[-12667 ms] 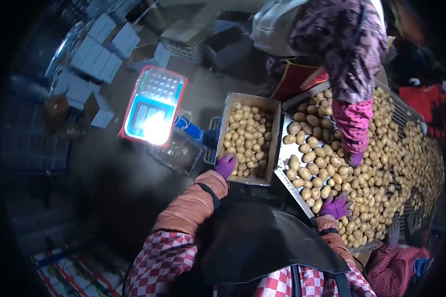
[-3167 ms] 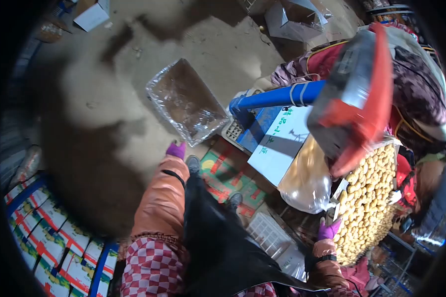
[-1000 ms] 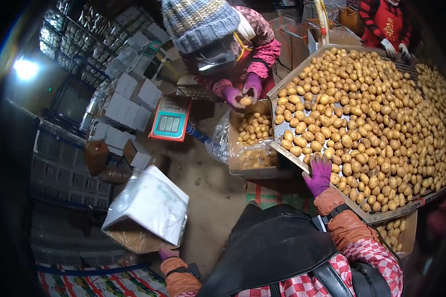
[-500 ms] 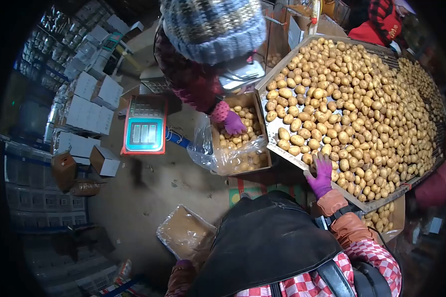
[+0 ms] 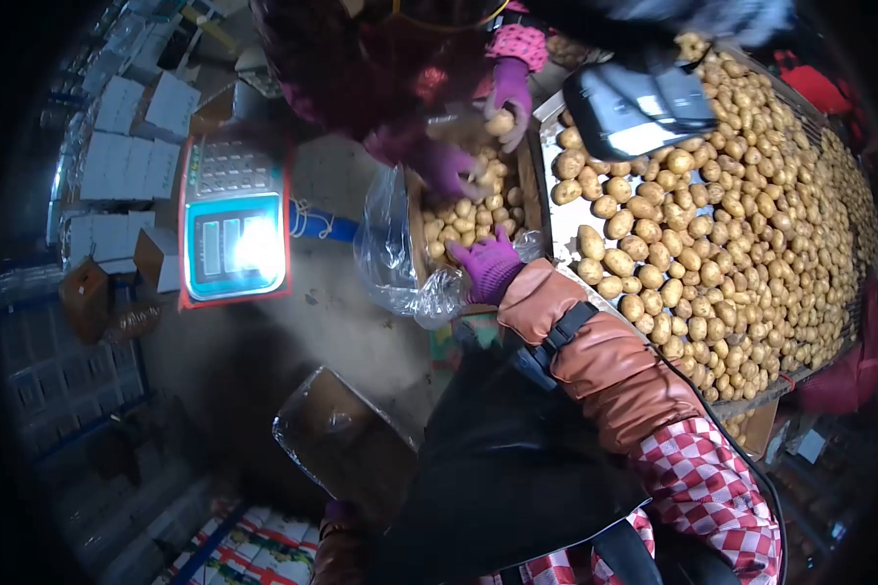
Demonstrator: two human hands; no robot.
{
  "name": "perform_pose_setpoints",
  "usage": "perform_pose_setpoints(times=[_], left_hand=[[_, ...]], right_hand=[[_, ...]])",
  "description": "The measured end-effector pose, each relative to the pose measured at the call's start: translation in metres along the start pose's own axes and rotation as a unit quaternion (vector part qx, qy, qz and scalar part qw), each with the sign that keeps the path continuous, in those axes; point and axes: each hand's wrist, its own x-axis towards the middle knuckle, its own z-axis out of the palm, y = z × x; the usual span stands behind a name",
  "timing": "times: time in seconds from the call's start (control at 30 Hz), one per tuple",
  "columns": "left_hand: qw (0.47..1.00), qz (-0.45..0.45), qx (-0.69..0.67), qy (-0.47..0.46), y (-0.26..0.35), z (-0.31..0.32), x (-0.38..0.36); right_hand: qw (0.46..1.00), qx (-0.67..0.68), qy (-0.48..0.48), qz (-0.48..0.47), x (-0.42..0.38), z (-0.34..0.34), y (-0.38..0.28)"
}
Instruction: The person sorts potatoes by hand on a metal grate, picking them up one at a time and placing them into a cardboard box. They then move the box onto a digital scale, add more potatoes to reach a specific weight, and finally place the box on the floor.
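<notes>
My right hand (image 5: 488,268), in a purple glove, reaches over the near end of a cardboard box (image 5: 532,195) of potatoes. Its fingers are spread, against the potatoes (image 5: 449,229) and the clear plastic liner (image 5: 385,263), with nothing seen in its grasp. Low in the view, my left hand (image 5: 341,511) shows only as a bit of purple glove beside a plastic-lined box (image 5: 337,419); its fingers are hidden. A co-worker's gloved hand (image 5: 447,168) works among the boxed potatoes, while their other hand (image 5: 509,97) holds one potato (image 5: 499,123).
A sloping sorting table (image 5: 568,229) heaped with potatoes is on the right. The co-worker's head and a dark device (image 5: 639,107) lean over it. A digital scale (image 5: 234,229) stands on the left, with stacked white cartons (image 5: 117,175) beyond.
My right hand has left the sorting table's edge and moved left onto the box of potatoes. The co-worker has leaned across, and their second hand now shows with a potato.
</notes>
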Motion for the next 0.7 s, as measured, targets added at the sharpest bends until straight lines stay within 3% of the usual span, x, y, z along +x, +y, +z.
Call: perform_pose_setpoints(times=[0.07,0.1,0.2,0.27,0.3,0.43,0.57,0.67,0.7], left_hand=[[1.000,-0.003,0.000,-0.002,0.004,0.011,-0.012],[1.000,-0.024,-0.013,0.003,0.013,0.013,-0.015],[0.995,-0.077,-0.063,-0.005,0.040,0.020,-0.017],[0.988,-0.104,-0.106,-0.047,0.046,0.027,-0.013],[0.986,-0.113,-0.113,-0.057,0.046,0.032,-0.016],[0.983,-0.122,-0.117,-0.070,0.054,0.036,-0.016],[0.981,-0.131,-0.124,-0.074,0.061,0.038,-0.019],[0.979,-0.142,-0.129,-0.074,0.064,0.036,-0.022],[0.978,-0.147,-0.130,-0.074,0.064,0.033,-0.023]], right_hand=[[0.984,0.072,-0.163,0.028,0.001,0.008,-0.008],[0.990,0.033,-0.134,-0.008,-0.009,0.044,-0.002],[0.993,0.058,-0.098,-0.030,-0.051,0.056,-0.009],[0.984,0.088,-0.153,-0.019,-0.076,0.060,-0.010],[0.986,0.087,-0.141,0.013,-0.083,0.073,-0.012],[0.983,0.110,-0.147,-0.016,-0.084,0.053,-0.008],[0.955,0.115,-0.274,0.014,-0.083,0.023,-0.016],[0.955,0.166,-0.244,-0.020,-0.086,-0.003,-0.019],[0.964,0.219,-0.143,-0.052,-0.086,-0.016,-0.017]])
